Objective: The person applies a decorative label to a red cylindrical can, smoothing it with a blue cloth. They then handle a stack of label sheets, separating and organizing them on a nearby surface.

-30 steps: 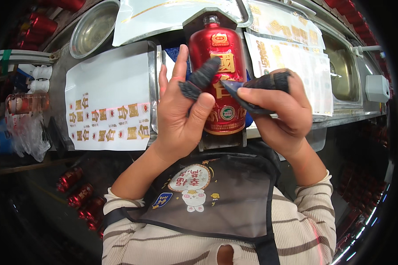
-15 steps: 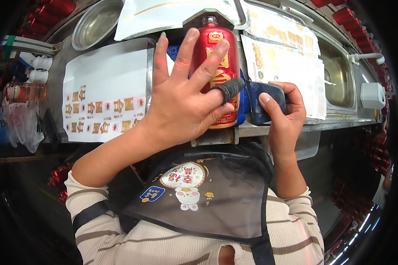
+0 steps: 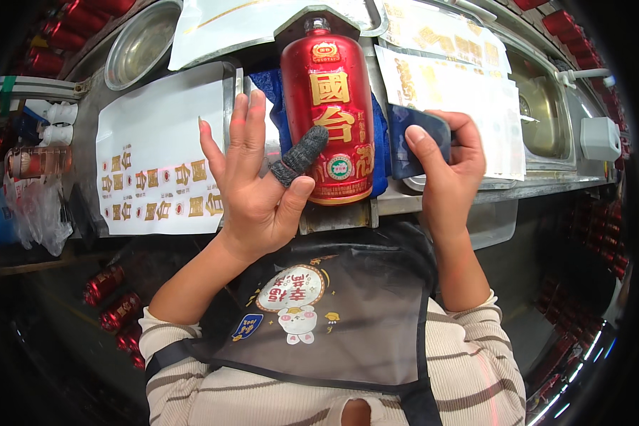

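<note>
A glossy red bottle (image 3: pixel 330 106) with gold lettering and a round green-white emblem lies on its back, neck away from me, in a metal holder (image 3: pixel 284 34) padded with blue cloth (image 3: pixel 266 79). My left hand (image 3: pixel 252 181) is open, fingers spread, at the bottle's lower left. Its index finger wears a dark grey finger sleeve (image 3: pixel 299 153), and that fingertip overlaps the bottle's front; I cannot tell whether it presses on it. To the right of the bottle, my right hand (image 3: pixel 453 160) pinches a flat dark blue scraper (image 3: pixel 405 145) between thumb and fingers, its edge close to the bottle.
On the left lies a white sheet (image 3: pixel 170 106) with gold decals. More decal sheets (image 3: pixel 468 121) are at right, before a metal sink (image 3: pixel 539 106). A metal bowl (image 3: pixel 145 46) stands back left; a plastic bag (image 3: pixel 42 213) hangs far left. Red bottles (image 3: pixel 121 312) stand below the bench.
My left hand has drawn back left and down off the bottle, uncovering its gold lettering and emblem. My right hand stays nearly in place with the scraper. The view has shifted slightly.
</note>
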Tool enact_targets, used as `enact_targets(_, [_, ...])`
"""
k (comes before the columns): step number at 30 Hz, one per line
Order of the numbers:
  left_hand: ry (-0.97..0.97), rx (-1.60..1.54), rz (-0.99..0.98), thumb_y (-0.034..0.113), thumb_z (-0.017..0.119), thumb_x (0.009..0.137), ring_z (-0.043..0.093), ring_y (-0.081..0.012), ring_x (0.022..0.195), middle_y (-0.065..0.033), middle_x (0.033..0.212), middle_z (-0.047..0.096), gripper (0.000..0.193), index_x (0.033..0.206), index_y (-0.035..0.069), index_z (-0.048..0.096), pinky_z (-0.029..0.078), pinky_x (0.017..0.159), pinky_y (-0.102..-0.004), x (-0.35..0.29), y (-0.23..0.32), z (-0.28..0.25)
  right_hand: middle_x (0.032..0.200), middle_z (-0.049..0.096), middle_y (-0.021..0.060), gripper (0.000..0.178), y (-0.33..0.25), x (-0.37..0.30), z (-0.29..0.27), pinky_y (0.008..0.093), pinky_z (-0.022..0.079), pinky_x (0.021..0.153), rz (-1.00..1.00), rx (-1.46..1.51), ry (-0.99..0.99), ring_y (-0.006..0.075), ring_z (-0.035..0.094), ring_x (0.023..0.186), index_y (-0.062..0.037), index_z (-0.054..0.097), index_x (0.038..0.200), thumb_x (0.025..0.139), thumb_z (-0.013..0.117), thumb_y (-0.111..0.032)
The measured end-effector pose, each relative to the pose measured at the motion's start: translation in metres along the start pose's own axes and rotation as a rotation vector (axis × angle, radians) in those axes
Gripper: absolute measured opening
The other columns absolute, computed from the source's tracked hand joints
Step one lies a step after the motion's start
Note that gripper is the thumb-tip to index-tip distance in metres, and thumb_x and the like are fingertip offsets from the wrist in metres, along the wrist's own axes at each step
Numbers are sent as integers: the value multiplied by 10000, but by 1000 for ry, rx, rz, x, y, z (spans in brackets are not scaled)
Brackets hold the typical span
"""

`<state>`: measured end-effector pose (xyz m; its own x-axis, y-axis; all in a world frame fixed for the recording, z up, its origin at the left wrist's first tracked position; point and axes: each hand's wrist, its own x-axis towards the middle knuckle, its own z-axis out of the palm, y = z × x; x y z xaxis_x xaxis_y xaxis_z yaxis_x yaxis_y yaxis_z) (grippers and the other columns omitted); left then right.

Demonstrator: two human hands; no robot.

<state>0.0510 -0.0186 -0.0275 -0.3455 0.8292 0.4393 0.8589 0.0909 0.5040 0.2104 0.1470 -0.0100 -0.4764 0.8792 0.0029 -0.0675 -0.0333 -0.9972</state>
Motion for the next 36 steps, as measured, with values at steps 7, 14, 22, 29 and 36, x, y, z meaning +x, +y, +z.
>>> enact_targets(7, [59, -59, 34, 340, 577, 941, 271, -454, 1422, -272, 1537, 296, 368, 973, 12, 741, -24, 1105, -642, 7, -11, -4, 911, 648, 46, 220, 2, 15, 1, 207, 506, 695, -83, -136, -14, 77, 596, 779, -6, 587, 1019, 851, 722, -49])
enact_targets(14, [-48, 31, 159, 433, 544, 947, 251, -440, 1425, -210, 1544, 322, 388, 987, 114, 762, -10, 1113, -645, 67, -28, -6, 927, 617, 44, 215, -18, 14, 17, 225, 466, 750, -255, -217, -182, 95, 576, 848, 3, 604, 1005, 834, 731, -23])
enact_targets(22, [-53, -73, 117, 438, 561, 947, 235, -442, 1435, -196, 1550, 319, 420, 824, 77, 737, -14, 1110, -652, 63, -49, -4, 921, 619, 51, 217, -15, 14, 16, 218, 467, 723, -326, -318, -187, 90, 578, 820, 6, 603, 1002, 827, 732, -8])
enact_targets(29, [-7, 14, 278, 403, 593, 921, 300, -467, 1385, -94, 1527, 403, 451, 670, 36, 668, 20, 1097, -660, 84, -39, -8, 909, 611, 46, 215, -18, 13, 19, 212, 475, 710, -305, -298, -200, 87, 586, 812, 9, 602, 1005, 833, 729, -3])
enact_targets(36, [-76, -171, 73, 394, 430, 1022, 208, -339, 1471, -103, 1572, 317, 447, 1234, 52, 625, -43, 1156, -548, 100, -49, 3, 897, 608, 41, 203, -19, 12, 24, 204, 466, 681, -287, -251, -227, 80, 581, 786, 9, 594, 1004, 843, 717, 3])
